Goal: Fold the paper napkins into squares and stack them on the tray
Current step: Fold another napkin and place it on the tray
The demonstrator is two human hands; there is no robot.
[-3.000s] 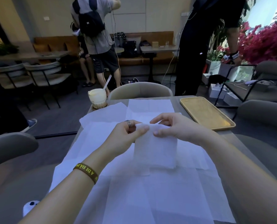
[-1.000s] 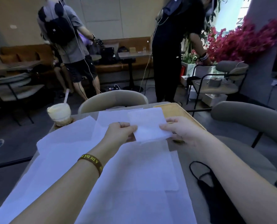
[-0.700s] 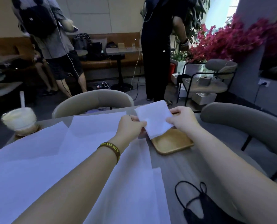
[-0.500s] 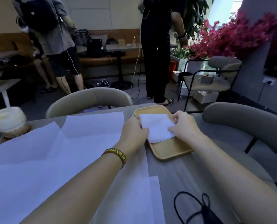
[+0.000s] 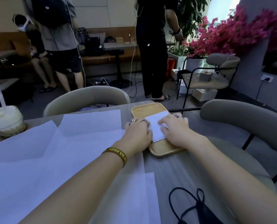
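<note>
Right of centre, the wooden tray [image 5: 144,110] holds one folded napkin [image 5: 157,125]; left hand [image 5: 137,135] and right hand [image 5: 175,131] press it, fingers flat.

A white paper napkin [image 5: 157,126], folded into a small square, is lying flat in a tan wooden tray [image 5: 144,111]. It is sitting between the left hand [image 5: 137,135] and the right hand [image 5: 175,128], whose flat fingers are resting on its side edges. The tray, rectangular with rounded corners and a low rim, is lying under both hands, its far end showing bare beyond the fingertips. Several unfolded white napkins [image 5: 53,156] are lying spread and overlapping on the bench, left of the left hand and under its forearm.
</note>
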